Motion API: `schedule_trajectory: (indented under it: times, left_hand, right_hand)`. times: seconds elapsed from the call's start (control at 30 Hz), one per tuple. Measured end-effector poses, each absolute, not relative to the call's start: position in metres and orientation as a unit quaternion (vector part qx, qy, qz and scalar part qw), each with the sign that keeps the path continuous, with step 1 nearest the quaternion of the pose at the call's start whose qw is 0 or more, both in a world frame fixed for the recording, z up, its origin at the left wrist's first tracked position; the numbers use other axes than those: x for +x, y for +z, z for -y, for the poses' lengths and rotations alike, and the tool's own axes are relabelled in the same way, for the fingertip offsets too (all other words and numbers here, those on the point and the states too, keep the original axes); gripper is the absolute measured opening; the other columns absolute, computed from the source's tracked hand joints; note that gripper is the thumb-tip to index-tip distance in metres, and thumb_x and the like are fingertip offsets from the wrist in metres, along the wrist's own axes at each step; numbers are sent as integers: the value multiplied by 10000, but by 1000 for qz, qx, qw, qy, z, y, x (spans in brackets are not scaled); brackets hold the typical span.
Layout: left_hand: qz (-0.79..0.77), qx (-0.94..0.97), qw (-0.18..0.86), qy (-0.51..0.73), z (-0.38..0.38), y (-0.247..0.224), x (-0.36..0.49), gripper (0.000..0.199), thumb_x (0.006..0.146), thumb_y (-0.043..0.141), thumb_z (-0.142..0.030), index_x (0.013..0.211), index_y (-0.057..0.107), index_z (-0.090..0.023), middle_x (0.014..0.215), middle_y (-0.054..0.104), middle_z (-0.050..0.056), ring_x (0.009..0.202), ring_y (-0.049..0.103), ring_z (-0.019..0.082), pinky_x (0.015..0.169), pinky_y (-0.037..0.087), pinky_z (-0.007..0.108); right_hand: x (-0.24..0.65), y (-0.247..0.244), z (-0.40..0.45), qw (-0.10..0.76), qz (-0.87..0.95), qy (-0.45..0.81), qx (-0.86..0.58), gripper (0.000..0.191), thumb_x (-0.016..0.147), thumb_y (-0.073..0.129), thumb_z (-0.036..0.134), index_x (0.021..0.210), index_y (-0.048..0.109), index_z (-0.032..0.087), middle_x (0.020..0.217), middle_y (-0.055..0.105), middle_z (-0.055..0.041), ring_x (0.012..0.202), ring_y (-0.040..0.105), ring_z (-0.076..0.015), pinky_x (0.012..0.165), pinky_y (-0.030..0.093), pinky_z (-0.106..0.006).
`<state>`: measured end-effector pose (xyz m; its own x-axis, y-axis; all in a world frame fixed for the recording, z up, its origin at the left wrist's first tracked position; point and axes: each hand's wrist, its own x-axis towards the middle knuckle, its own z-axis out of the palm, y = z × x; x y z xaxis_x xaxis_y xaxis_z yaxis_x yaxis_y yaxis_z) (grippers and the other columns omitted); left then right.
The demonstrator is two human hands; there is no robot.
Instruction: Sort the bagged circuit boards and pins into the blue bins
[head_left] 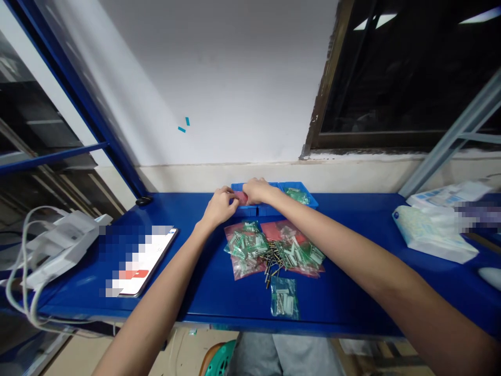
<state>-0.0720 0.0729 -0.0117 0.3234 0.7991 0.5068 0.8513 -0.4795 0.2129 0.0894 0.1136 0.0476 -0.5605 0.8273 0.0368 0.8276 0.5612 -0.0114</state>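
Observation:
At the back of the blue table, my left hand is closed, thumb and fingertips pinching the edge of a pink plastic bag. My right hand is curled over the bag's other side, its fingertips partly hidden. Both hands are above a blue bin. Closer to me, small clear-and-green bags of white plugs and screws lie on pink bags. A loose heap of metal screws sits between the piles. One filled small bag lies by itself in front.
Green packets fill the right-hand blue bin. A tablet-like device lies at left, beside a white power strip with cables. A tissue pack rests at right. Behind the table rises a white wall.

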Motion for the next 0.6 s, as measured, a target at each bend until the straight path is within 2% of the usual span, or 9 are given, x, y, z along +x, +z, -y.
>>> schedule_trajectory:
  times: [0.1,0.17,0.27,0.4,0.5,0.6]
  left_hand:
    - [489,-834,57,-249,-72,-11,-70,340,917,424,-214,936,758,-146,1167,677,114,1069,614,258,1044,438,413]
    - [478,-844,64,-233,-71,-10,-70,358,934,389,-205,944,741,-140,1116,704,110,1035,629,246,1024,446,400]
    - [473,-854,78,-202,-70,-8,-69,384,960,342,-224,924,716,-145,982,725,109,953,641,239,959,469,394]
    - [493,-849,88,-170,-67,-8,-67,419,978,304,-279,897,692,-145,935,722,126,932,633,259,879,488,402]
    - [493,-849,87,-168,-67,-10,-65,435,979,289,-289,903,691,-143,999,723,131,975,626,259,932,466,425]
    - [479,-855,89,-178,-67,-12,-64,424,976,291,-273,973,693,-139,1181,691,130,1087,599,249,1040,400,447]
  right_hand:
    - [85,47,-114,-26,881,-15,-471,246,683,773,147,926,754,119,923,687,-170,1072,597,-355,914,430,-474]
    - [83,47,-113,-51,879,-14,-473,285,710,747,141,994,746,117,965,689,-183,1092,596,-358,912,437,-470]
    - [84,48,-111,-79,877,-6,-474,314,777,696,186,1088,729,147,1007,689,-177,1099,597,-349,912,442,-475]
    - [86,51,-110,-96,874,3,-476,355,845,647,286,1182,700,190,1074,679,-166,1133,574,-347,946,424,-512]
    - [89,51,-111,-103,870,10,-482,351,883,606,323,1180,702,163,1130,663,-194,1151,558,-364,961,410,-547]
    - [92,49,-110,-101,872,18,-478,354,923,534,283,1234,669,181,1196,648,-190,1183,542,-359,985,391,-569]
